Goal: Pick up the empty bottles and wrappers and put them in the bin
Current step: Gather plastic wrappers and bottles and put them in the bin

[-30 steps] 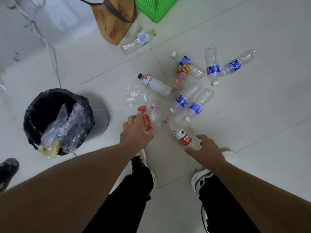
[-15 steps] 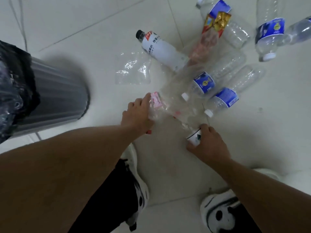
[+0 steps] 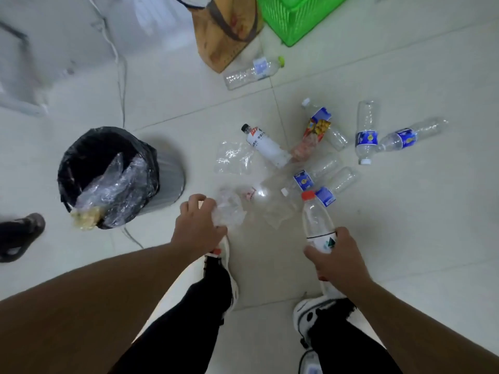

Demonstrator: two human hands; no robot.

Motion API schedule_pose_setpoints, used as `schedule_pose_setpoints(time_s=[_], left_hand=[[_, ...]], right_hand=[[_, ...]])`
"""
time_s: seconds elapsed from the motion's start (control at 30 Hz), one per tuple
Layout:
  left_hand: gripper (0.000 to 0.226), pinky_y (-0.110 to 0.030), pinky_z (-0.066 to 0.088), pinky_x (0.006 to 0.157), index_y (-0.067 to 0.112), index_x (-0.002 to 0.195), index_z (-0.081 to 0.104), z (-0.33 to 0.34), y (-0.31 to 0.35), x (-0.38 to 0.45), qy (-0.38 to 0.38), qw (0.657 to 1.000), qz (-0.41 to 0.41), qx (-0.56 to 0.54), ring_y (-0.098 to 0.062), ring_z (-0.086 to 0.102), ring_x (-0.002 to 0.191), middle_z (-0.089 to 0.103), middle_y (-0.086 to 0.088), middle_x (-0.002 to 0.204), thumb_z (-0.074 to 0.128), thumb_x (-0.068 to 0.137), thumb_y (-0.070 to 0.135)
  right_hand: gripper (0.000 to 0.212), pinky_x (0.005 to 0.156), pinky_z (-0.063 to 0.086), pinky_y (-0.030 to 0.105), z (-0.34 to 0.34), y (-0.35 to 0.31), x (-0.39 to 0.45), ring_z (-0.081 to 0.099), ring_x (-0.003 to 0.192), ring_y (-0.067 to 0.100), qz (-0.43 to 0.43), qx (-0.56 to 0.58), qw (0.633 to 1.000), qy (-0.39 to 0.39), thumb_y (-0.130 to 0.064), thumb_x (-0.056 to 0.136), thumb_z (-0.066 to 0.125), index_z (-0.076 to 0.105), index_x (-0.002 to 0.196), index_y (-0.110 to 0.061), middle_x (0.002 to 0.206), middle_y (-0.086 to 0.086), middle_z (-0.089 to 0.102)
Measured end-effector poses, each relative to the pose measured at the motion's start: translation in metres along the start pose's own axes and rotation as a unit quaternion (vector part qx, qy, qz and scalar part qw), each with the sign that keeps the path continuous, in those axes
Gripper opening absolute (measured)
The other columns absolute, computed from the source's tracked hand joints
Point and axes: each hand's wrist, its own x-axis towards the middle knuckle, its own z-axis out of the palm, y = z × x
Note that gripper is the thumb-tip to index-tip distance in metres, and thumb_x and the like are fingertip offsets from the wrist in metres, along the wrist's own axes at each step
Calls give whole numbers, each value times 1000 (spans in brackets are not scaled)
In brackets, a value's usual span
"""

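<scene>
Both hands loaded, bin to the left.

Right hand curled round a clear red-capped bottle, cap pointing away, raised above the floor; left hand clutching a crumpled clear wrapper. Bin, grey with black liner, stands left of the left hand and holds clear plastic film with a yellowish scrap at its near rim. Beyond the hands a litter cluster lies on the floor: a white black-capped bottle, a flat clear wrapper beside it, a red-and-gold snack wrapper, several clear blue-labelled bottles on their sides. A green-capped bottle lies farther off, near a brown bag and green basket. Pale tiled floor; a white cable trails along it.
</scene>
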Motion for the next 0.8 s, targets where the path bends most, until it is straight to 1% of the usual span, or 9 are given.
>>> schedule_pose_setpoints(time_s=[0.1,0.23,0.3,0.43,0.53,0.63,0.67,0.77,0.8], left_hand=[[63,-49,47,101,22,135,57,-35,11,-11,11,999,-33,-29,-35,44,133,45,-4,143,77,76,32],[71,-48,47,103,17,144,55,-70,26,-19,20,992,-84,-92,-35,47,130,47,-8,141,78,77,27],[76,-48,46,103,17,148,51,-80,32,-25,18,989,-93,-109,-35,47,131,47,-8,143,78,77,28],[85,-51,47,106,22,152,48,-88,45,-25,14,988,-82,-130,-33,46,136,50,-7,147,80,74,39],[89,-51,49,107,27,153,47,-84,51,-6,5,991,-58,-123,-32,48,135,51,-5,147,79,72,47],[89,-50,50,107,31,154,48,-78,49,19,-26,989,-55,-136,-31,45,136,47,-4,149,78,71,45],[90,-50,50,107,31,154,47,-77,45,28,-36,989,-51,-137,-31,45,137,45,-4,150,78,72,45],[91,-51,50,110,31,156,44,-78,31,55,-54,990,-27,-126,-30,45,139,41,-3,154,80,73,45],[91,-51,48,112,30,156,44,-79,25,63,-56,992,-18,-116,-30,43,141,40,-2,156,80,74,45]], right_hand=[[54,38,45,14,-26,-24,-16,70,63,15,-23,-3,1000,2,-37,69,91,55,106,-20,95,8,69],[57,42,53,24,-53,-47,-30,71,53,15,-33,-3,999,-14,-39,68,89,56,109,-17,95,10,68],[58,41,52,23,-64,-56,-35,71,53,15,-42,-4,999,-20,-42,66,87,56,108,-17,97,13,68],[62,45,51,19,-79,-72,-42,73,73,23,-42,-25,998,-33,-40,73,90,56,119,-15,108,16,64],[54,44,51,18,-84,-83,-32,71,61,15,-42,-24,998,-27,-34,75,92,58,112,-14,104,18,66],[51,53,56,31,-81,-95,-15,73,76,26,-33,-47,998,-14,-34,74,93,59,108,-15,102,16,67],[52,55,56,32,-78,-99,-8,72,78,27,-30,-57,998,-6,-35,74,93,59,107,-15,102,16,67],[54,42,51,20,-62,-112,21,72,68,21,-16,-48,999,5,-31,76,95,59,111,-12,102,17,69],[55,42,51,20,-55,-116,30,72,67,18,-14,-40,999,7,-32,76,95,60,113,-10,101,15,70]])
